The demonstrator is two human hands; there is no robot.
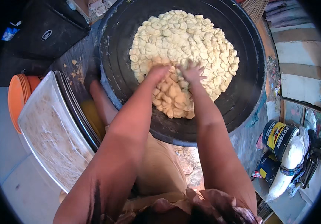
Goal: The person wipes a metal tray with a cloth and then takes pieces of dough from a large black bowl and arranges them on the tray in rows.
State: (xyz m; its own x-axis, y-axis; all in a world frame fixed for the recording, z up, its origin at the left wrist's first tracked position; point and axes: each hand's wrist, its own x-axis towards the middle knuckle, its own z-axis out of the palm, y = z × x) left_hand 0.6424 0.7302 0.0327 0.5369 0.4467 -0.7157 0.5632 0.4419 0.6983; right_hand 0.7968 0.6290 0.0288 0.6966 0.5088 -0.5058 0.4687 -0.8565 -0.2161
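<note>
A wide black round tub holds a heap of pale yellow, flattened lumps that look like dough pieces. My left hand presses into the near part of the heap, its fingers hidden among the lumps and slightly blurred. Just to its right, my right hand rests on the lumps with its fingers spread. Lumps below and between my wrists lie in warmer, browner light or shade.
Flat metal trays lean upright at the left, beside orange plastic basins. A black box-like case stands at the far left. Dark paint cans and a white plastic bag sit at the right. Broom bristles show at the top right.
</note>
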